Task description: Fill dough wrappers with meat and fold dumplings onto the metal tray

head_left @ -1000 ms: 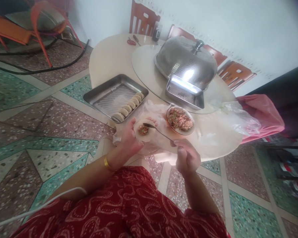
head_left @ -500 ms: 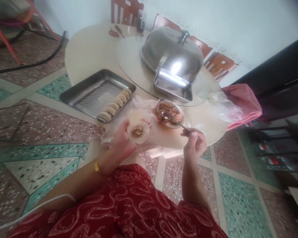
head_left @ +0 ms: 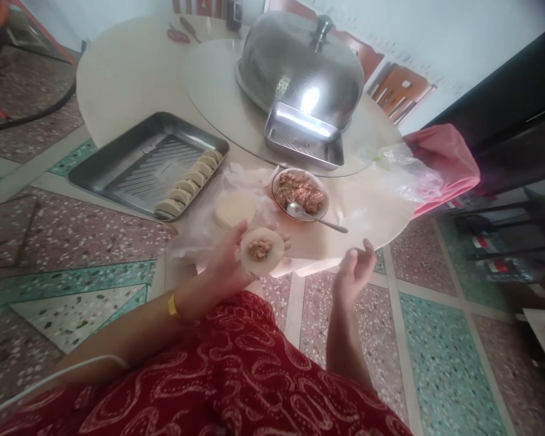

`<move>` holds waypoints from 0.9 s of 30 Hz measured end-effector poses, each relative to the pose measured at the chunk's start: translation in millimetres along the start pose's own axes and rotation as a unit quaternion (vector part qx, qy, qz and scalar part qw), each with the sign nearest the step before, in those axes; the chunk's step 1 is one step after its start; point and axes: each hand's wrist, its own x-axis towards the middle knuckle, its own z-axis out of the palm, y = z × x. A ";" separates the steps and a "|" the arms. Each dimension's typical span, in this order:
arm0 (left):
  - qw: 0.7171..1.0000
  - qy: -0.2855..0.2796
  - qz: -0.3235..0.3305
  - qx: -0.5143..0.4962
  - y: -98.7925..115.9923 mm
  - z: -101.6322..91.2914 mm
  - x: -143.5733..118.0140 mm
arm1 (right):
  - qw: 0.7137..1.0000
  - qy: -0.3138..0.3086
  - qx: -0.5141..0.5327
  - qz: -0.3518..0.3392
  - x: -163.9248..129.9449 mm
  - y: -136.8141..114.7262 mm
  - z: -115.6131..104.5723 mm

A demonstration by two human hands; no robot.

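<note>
My left hand holds a round dumpling wrapper on its palm and fingers, with a small mound of filling at the centre. My right hand is apart from everything, fingers parted, just off the table edge. Near it a metal spoon rests in a bowl of minced filling, its handle over the rim towards me. Beyond my left hand, a stack of wrappers lies on a plastic bag. To the left, a row of folded dumplings lines the right side of a metal tray.
A large domed metal cover and a smaller metal tray stand on the glass turntable. Red-handled scissors lie at the back. A pink bag and clear plastic sit at the table's right edge.
My right hand has let go of the spoon, which now leans on the bowl's rim, and its fingers have opened. My left hand with the wrapper has shifted slightly right, and the view has tilted down.
</note>
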 end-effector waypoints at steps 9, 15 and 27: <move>0.997 0.026 -0.061 0.035 -19.2 -5.0 -5.8 | 0.900 -0.434 0.016 0.045 -19.9 -62.5 40.3; 0.998 0.045 -0.036 0.015 -21.0 -16.0 -9.4 | 0.894 -0.445 0.019 0.053 -30.0 -62.5 56.3; 0.992 0.121 0.010 -0.019 -14.2 -10.8 -19.6 | 0.915 -0.402 0.014 -0.002 -25.5 -51.0 67.3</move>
